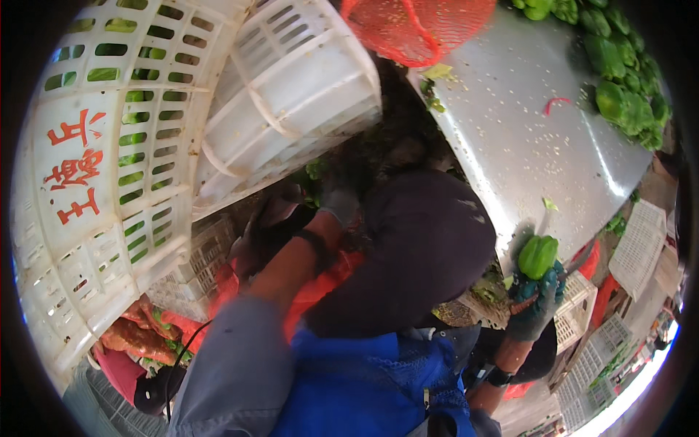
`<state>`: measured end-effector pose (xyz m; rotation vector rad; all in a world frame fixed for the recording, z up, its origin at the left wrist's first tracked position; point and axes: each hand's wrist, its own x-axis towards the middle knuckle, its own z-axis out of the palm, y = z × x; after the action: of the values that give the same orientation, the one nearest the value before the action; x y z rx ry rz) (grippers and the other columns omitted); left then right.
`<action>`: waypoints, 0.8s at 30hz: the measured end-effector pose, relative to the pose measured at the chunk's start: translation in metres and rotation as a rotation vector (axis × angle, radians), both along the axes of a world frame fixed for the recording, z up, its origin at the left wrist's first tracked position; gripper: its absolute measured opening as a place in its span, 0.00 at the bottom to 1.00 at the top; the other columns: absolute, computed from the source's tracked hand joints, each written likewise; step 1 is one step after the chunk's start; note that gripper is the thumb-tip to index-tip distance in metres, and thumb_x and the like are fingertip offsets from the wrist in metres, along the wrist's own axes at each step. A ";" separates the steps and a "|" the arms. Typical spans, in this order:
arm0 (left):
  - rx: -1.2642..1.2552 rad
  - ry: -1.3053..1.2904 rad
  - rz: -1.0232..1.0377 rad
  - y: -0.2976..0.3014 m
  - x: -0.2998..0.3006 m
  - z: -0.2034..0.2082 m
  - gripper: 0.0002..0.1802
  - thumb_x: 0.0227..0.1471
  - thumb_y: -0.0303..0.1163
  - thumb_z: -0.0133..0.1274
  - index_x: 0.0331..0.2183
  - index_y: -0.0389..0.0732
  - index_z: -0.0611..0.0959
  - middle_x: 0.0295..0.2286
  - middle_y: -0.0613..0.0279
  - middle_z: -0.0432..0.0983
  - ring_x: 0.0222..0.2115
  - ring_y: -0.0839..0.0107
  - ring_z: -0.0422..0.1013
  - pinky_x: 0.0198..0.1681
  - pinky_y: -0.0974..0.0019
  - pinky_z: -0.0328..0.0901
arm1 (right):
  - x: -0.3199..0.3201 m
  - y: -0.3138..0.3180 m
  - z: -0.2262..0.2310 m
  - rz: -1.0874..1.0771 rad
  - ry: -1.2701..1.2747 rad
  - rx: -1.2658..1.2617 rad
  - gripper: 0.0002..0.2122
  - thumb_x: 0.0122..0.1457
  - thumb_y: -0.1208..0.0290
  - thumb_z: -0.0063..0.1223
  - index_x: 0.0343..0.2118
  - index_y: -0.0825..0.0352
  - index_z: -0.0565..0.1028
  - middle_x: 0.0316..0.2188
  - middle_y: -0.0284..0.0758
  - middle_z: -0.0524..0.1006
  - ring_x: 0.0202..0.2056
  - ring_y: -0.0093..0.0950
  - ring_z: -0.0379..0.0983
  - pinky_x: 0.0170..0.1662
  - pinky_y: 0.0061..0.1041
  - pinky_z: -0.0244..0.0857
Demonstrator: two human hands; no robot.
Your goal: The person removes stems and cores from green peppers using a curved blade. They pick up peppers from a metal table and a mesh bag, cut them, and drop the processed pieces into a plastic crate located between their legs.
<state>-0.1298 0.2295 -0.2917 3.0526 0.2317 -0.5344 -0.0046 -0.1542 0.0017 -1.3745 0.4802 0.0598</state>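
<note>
In a dark green and grey glove, my right hand (537, 300) holds a green bell pepper (539, 256) at the near corner of the metal table (510, 138). My left hand (341, 204), in a grey glove, reaches low into the shadow between the white crates and my dark-trousered knee (437, 233). Its fingers are too dark to make out, so I cannot tell whether it grips anything. Some green leafy bits (313, 171) show dimly beside it.
A pile of green bell peppers (619, 80) lies at the table's far right. Red mesh netting (419, 29) hangs over its far left corner. Pale seeds dot the metal. Tall white plastic crates (291, 80) stand on my left, one (109, 211) with green produce inside. More crates (637, 247) lie at right.
</note>
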 end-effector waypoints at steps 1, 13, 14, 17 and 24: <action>-0.116 0.104 0.047 0.001 0.011 0.002 0.46 0.64 0.46 0.51 0.77 0.44 0.58 0.76 0.44 0.51 0.76 0.42 0.46 0.78 0.39 0.44 | -0.002 -0.013 -0.001 0.022 -0.006 0.034 0.16 0.69 0.72 0.60 0.57 0.69 0.76 0.41 0.34 0.82 0.27 0.18 0.74 0.29 0.19 0.71; -0.367 -0.169 0.212 0.053 -0.097 0.032 0.40 0.66 0.39 0.55 0.73 0.35 0.65 0.70 0.46 0.65 0.71 0.52 0.62 0.72 0.52 0.59 | 0.004 -0.012 0.022 0.018 0.048 0.073 0.14 0.66 0.71 0.66 0.49 0.72 0.77 0.25 0.31 0.79 0.21 0.23 0.77 0.21 0.21 0.66; -0.364 -0.204 0.189 0.048 -0.096 0.035 0.40 0.66 0.38 0.56 0.73 0.35 0.65 0.70 0.46 0.66 0.71 0.52 0.62 0.72 0.52 0.60 | 0.004 -0.018 0.037 -0.040 0.067 0.113 0.14 0.66 0.70 0.66 0.49 0.72 0.78 0.26 0.31 0.79 0.22 0.22 0.76 0.22 0.22 0.67; -0.792 -0.437 0.482 0.049 -0.109 0.071 0.42 0.60 0.33 0.63 0.71 0.33 0.67 0.68 0.44 0.69 0.68 0.52 0.66 0.70 0.51 0.63 | -0.009 -0.015 0.044 -0.055 0.023 0.450 0.15 0.64 0.65 0.69 0.46 0.70 0.81 0.29 0.31 0.80 0.26 0.21 0.76 0.28 0.25 0.70; -1.303 -0.677 0.706 0.015 -0.031 0.261 0.29 0.68 0.31 0.56 0.66 0.34 0.73 0.58 0.43 0.75 0.53 0.55 0.74 0.56 0.60 0.73 | -0.027 -0.044 0.040 -0.120 0.038 0.072 0.10 0.61 0.70 0.67 0.42 0.70 0.81 0.25 0.30 0.79 0.25 0.19 0.72 0.28 0.28 0.67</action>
<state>-0.1603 0.2442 -0.0303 1.5672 0.5779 0.3189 -0.0317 -0.1986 0.0414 -1.2737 0.5863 0.0045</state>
